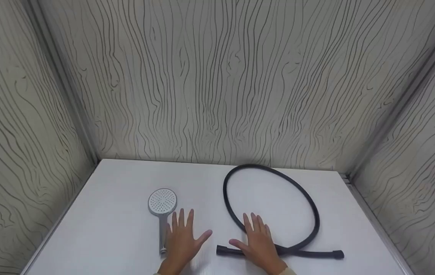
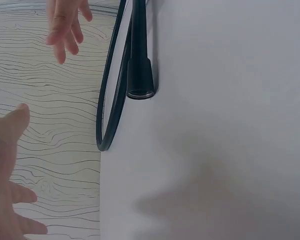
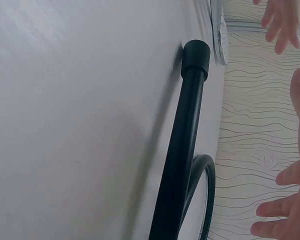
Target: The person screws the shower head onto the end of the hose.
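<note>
My left hand (image 1: 182, 243) is held above the table with fingers straight and spread, beside the handle of a grey shower head (image 1: 163, 201). The shower head lies with its round, white, dotted spray face up and partly behind that hand. A black shower hose (image 1: 314, 206) lies in a loop on the right, its two ends crossing near the front. Over the crossing hovers my right hand (image 1: 259, 246), fingers extended, covering part of the hose. One hose end (image 2: 140, 80) shows its open connector in the left wrist view; the right wrist view shows the same end (image 3: 195, 57). Neither hand holds anything.
The white table (image 1: 125, 175) is enclosed by panels with a wood-grain line pattern: a back wall (image 1: 202, 84), a left wall (image 1: 7, 133) and a right wall (image 1: 431, 152). Grey metal strips run along the corners.
</note>
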A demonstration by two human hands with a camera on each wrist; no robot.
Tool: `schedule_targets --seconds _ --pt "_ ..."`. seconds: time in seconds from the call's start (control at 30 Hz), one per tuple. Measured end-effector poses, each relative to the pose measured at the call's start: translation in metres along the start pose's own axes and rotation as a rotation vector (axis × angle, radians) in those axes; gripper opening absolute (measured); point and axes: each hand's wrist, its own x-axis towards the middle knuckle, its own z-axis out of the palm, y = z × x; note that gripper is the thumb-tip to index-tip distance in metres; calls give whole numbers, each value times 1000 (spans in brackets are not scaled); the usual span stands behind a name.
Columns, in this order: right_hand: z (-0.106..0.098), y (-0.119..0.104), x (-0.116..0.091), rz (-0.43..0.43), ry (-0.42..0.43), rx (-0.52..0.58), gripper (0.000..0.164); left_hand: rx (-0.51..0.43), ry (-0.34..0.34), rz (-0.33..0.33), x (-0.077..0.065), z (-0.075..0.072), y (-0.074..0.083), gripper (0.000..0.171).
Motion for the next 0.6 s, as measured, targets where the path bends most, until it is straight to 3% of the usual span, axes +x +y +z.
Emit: schedule_targets --seconds 0.17,0.6 --pt "0 -2 -1 3 -21 23 92 -36 -33 -44 -1 1 0 92" --pt "4 0 0 -11 -19 33 90 -92 5 -58 -2 2 -4 91"
